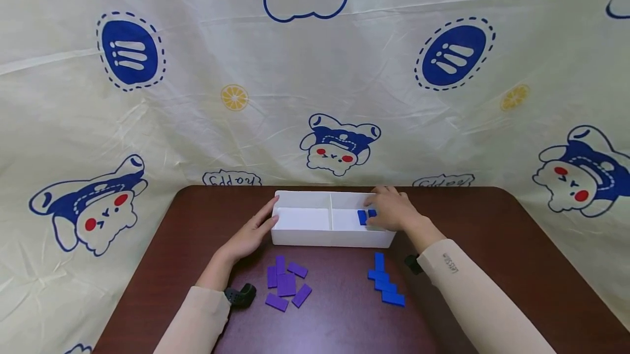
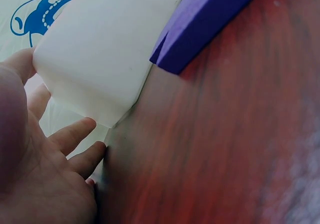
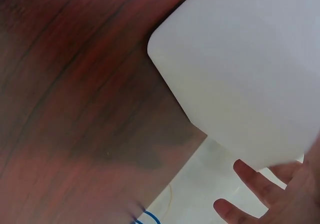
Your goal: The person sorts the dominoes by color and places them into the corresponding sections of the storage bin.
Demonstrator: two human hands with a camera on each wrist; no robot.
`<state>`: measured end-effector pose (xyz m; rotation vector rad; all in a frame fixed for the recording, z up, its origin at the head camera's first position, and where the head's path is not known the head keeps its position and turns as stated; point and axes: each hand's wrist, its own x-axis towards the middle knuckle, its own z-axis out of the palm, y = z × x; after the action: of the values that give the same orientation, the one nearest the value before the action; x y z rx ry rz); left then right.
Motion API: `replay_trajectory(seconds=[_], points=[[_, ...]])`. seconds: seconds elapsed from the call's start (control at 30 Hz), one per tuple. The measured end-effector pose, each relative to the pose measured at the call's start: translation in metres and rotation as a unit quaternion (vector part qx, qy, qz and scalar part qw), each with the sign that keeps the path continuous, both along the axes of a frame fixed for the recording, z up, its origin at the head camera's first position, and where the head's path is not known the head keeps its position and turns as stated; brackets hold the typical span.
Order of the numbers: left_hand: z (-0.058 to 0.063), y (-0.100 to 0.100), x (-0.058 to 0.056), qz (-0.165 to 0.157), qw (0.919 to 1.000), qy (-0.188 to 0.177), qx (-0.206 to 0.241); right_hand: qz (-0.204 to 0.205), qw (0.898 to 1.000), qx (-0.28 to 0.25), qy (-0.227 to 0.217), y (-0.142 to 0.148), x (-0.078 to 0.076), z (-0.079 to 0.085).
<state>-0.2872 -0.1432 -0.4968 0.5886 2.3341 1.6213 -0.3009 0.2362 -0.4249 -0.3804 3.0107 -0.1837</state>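
Observation:
A white two-compartment box (image 1: 301,238) stands toward the back of the table. My left hand (image 1: 252,238) rests against its left end, fingers extended and thumb at the rim; the left wrist view shows those fingers (image 2: 75,136) spread along the end wall. Over the right compartment, my right hand (image 1: 391,210) has thumb and index finger around a small blue rectangular block (image 1: 372,213), partly hidden by the hand. A second blue block (image 1: 362,218) is in the same compartment, just left of it. In the right wrist view, the other fingers (image 3: 255,181) stretch past the box wall.
Several purple rectangular blocks (image 1: 286,285) lie scattered in front of the box's left part. Several blue blocks (image 1: 385,285) form a stepped row in front of its right part. A patterned cloth (image 1: 275,140) hangs behind the brown table (image 1: 339,326).

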Motion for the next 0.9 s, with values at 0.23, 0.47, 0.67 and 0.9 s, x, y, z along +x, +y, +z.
replay_trajectory(seconds=[0.23,0.47,0.67,0.9], points=[[-0.002,0.0,0.001,0.004,1.0,0.002,-0.001,-0.001,1.0,-0.017,0.017,0.008,0.006,0.006],[-0.003,-0.001,0.001,0.004,1.0,-0.005,-0.004,-0.003,0.999,-0.025,0.031,0.011,0.014,0.016],[-0.003,-0.001,0.002,0.004,0.9999,-0.008,-0.009,0.008,0.999,-0.024,0.037,0.015,0.024,0.024],[-0.001,-0.001,0.0,0.004,1.0,-0.007,-0.005,0.038,0.997,-0.013,0.069,0.018,0.036,0.034]])
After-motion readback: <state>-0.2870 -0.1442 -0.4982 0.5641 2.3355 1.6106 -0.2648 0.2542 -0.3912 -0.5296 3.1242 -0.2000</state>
